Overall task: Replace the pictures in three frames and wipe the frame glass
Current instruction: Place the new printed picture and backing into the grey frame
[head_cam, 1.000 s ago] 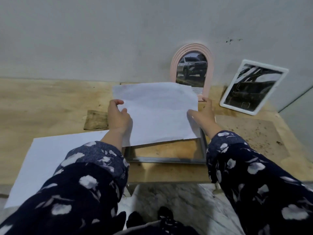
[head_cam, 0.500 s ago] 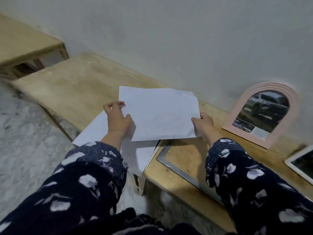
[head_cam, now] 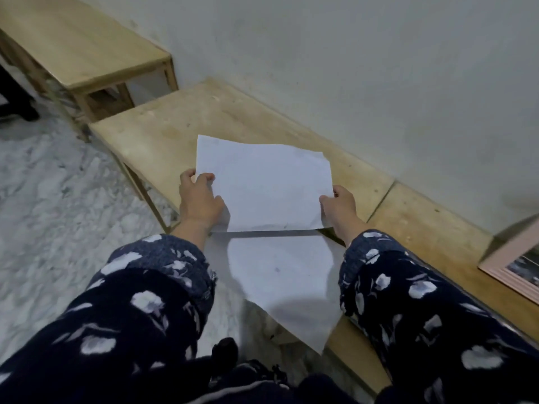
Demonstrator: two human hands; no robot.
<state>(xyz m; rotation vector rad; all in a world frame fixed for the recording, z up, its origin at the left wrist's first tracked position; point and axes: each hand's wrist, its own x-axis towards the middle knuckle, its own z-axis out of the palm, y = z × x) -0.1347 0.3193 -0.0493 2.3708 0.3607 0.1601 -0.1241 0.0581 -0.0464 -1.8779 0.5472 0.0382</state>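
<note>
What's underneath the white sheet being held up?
Below the held sheet, another white sheet lies on the wooden table, overhanging its near edge. Whatever sits directly beneath the raised sheet is hidden.

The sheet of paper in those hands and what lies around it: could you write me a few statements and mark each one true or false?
1. Both hands hold the sheet of paper by its side edges. True: the left hand grips one edge, the right hand the other.
2. The held sheet shows a colour photo facing up. False: the side in view is blank white.
3. A second sheet lies on the low table below the held one. True.
4. A pink frame sits at the right edge of the view. True.
5. The pink frame lies under the held sheet. False: it is well off to the right, apart from it.
</note>
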